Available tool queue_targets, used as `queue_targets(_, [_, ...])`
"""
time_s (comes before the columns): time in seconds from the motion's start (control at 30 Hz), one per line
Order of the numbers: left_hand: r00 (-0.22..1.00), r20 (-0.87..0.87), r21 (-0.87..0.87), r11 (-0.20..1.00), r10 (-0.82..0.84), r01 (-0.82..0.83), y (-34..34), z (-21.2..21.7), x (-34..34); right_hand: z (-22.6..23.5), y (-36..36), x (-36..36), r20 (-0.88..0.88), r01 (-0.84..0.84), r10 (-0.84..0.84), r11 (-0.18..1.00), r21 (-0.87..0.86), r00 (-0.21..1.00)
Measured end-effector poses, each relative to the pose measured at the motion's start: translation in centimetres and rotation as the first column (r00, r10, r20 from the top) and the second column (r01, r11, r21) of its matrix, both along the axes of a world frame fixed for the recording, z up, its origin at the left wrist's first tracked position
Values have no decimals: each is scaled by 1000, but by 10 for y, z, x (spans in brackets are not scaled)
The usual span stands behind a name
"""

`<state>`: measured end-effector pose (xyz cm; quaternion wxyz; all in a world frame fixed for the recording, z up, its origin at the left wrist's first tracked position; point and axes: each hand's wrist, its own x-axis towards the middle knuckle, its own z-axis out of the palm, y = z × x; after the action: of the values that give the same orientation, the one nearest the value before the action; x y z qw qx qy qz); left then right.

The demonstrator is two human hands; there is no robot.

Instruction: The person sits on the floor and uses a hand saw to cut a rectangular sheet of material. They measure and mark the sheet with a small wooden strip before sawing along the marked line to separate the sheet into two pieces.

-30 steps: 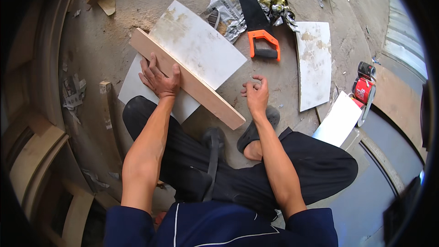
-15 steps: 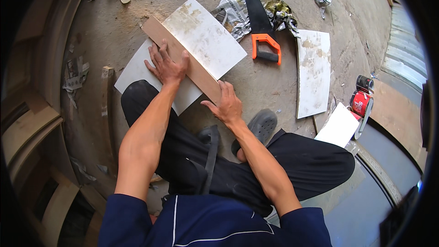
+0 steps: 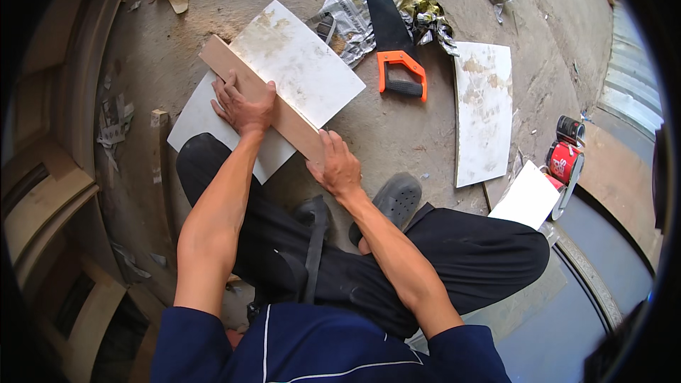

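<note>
A flat brown wooden strip (image 3: 284, 120) lies slantwise across a white board (image 3: 298, 57), its edges running from upper left to lower right. White board also shows on the near side of the strip, where I cannot tell if it is a second piece (image 3: 202, 124). My left hand (image 3: 245, 106) presses on the strip's upper half, thumb at the far edge and fingers bent over the near side. At the strip's lower end, my right hand (image 3: 338, 167) grips it, fingers along the far edge and thumb at the near corner.
A handsaw (image 3: 401, 76) with an orange and black handle lies beyond the board, by crumpled foil wrapping (image 3: 351, 18). Another stained white board (image 3: 484, 110) rests at right, near a white offcut (image 3: 526, 195) and a red can (image 3: 562, 159). Wooden frames (image 3: 53, 206) stand left.
My right thumb, stretched out before, has closed in against the strip's lower end. The whole scene sits slightly further left in the picture. My left hand keeps its place on the strip.
</note>
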<state>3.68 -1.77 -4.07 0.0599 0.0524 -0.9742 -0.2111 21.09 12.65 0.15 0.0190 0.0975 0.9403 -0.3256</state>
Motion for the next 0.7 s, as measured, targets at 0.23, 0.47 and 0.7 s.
queue_targets(0.23, [999,23,21,999,-39,38,1,-1,-1,-1,-1,2,-2,14,-14,1000,10,1000])
queue_targets(0.47, [999,10,-6,999,-43,43,-2,-2,0,-1,-3,1,5,13,-13,1000,28,1000])
queue_targets(0.7, [999,16,-33,999,-37,38,1,0,0,1,-3,1,39,13,-15,999,32,999])
